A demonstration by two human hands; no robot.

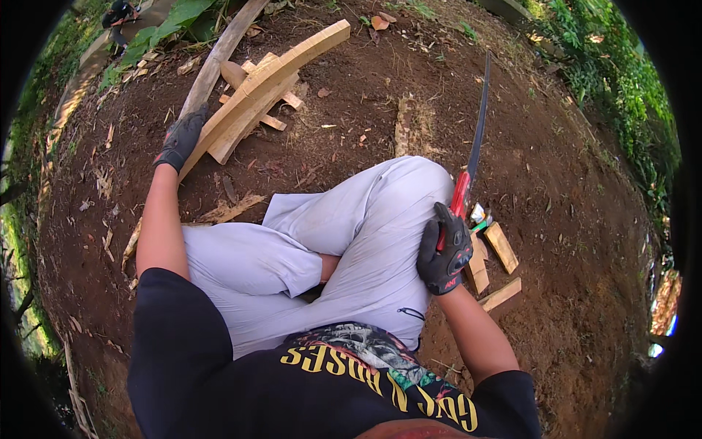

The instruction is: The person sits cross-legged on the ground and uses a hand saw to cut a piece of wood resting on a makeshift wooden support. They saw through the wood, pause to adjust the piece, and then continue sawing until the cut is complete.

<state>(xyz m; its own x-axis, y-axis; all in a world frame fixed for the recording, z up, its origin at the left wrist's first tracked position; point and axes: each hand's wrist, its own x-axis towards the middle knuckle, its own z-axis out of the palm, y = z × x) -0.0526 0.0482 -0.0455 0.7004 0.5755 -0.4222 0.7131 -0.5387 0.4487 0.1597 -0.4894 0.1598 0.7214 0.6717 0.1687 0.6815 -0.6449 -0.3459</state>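
Note:
My left hand (183,139), in a dark glove, is closed on the near end of a long pale wooden plank (267,84). The plank slants away to the upper right, its far end raised. A wider board (256,115) lies against its underside, over short wood pieces (274,123). In my gloved right hand (446,249), beside my right knee, is the red handle of a hand saw (478,135). Its long, narrow dark blade points away from me, apart from the plank. The fingers hide part of the handle.
Wood offcuts (502,247) and a small white and green item (479,216) lie right of my right hand. A weathered pole (223,55) runs behind the plank. A flat wood strip (404,126) lies on brown soil ahead. Another person (118,20) is at the far left.

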